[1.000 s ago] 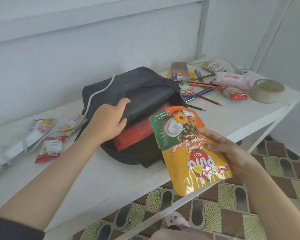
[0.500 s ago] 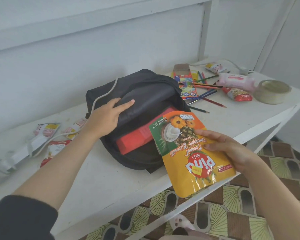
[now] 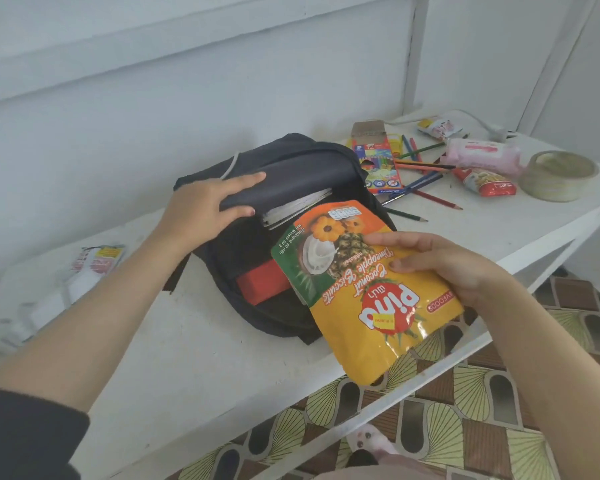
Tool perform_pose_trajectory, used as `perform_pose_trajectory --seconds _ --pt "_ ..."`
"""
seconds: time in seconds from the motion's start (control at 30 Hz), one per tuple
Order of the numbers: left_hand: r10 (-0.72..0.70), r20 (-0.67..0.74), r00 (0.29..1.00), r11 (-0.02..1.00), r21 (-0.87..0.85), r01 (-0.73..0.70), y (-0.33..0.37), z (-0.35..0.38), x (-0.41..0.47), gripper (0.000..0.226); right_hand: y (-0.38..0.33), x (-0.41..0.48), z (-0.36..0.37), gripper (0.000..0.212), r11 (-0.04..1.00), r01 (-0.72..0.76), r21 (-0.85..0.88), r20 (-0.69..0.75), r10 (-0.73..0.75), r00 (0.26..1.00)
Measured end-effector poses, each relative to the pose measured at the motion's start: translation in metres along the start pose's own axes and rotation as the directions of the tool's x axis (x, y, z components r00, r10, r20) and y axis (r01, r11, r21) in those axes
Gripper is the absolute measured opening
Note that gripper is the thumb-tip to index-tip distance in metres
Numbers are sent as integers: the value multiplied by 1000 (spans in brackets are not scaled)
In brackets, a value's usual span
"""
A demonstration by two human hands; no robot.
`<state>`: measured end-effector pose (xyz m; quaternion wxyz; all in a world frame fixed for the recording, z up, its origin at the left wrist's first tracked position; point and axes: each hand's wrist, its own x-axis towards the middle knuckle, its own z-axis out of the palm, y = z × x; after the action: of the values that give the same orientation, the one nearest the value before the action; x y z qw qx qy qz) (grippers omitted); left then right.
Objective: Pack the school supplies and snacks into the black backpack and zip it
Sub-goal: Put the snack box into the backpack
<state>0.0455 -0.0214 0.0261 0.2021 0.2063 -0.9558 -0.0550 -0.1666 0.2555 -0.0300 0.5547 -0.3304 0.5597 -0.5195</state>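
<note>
The right hand (image 3: 465, 268) is gripping the biscuit pouch (image 3: 361, 306) by one side edge, fingers spread across its front. The pouch is hovering at the mouth of the black backpack (image 3: 309, 157), its long axis pointing top-first inside, over the red box (image 3: 260, 285). The left hand (image 3: 201, 209) is pinching the backpack's flap, holding it open.

On table (image 3: 187, 341) a backpack (image 3: 309, 161), biscuit pouch (image 3: 361, 306) before its mouth — pencils (image 3: 423, 167), tape roll (image 3: 558, 176) at right

"Pina" on biscuit pouch (image 3: 364, 292)
</note>
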Motion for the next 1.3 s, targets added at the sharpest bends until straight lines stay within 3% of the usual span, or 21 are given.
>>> perform_pose_trajectory --seconds 0.27,0.6,0.7,0.8,0.9,0.97,1.03,1.1,1.2,1.3 --pt "50 -108 993 997 62 -44 6 -34 17 50 -26 47 31 40 996 81 -36 -78 -83 994" --pt "71 -89 994 994 86 -64 12 -36 14 47 -45 112 59 40 993 86 -84 50 -82 995" --pt "79 -109 991 992 108 -67 13 -35 12 46 -53 138 69 39 982 90 -168 61 -80 995" --pt "82 -120 989 991 111 -69 12 -31 10 44 -59 160 82 32 918 133 -374 -17 -150 989" --pt "71 -134 988 993 100 -58 9 -28 8 45 -58 169 93 16 725 147 -673 -121 -303 945" --pt "62 -135 989 994 93 -50 7 -27 6 45 -52 160 103 21 459 76 -885 -142 -422 895" --pt "63 -127 990 994 93 -52 6 -28 6 46 -42 143 111 37 236 -21 -972 -135 -478 868" --pt "67 -127 990 994 91 -56 4 -29 8 46 -30 126 114 50 111 35 -993 -32 -547 836" --pt "78 -133 988 993 102 -65 2 -30 11 44 -16 111 106 64 -174 221 -960 280 -527 802" --pt "88 -131 988 992 99 -75 3 -32 12 45 -10 116 93 72 -272 292 -917 389 -446 806"
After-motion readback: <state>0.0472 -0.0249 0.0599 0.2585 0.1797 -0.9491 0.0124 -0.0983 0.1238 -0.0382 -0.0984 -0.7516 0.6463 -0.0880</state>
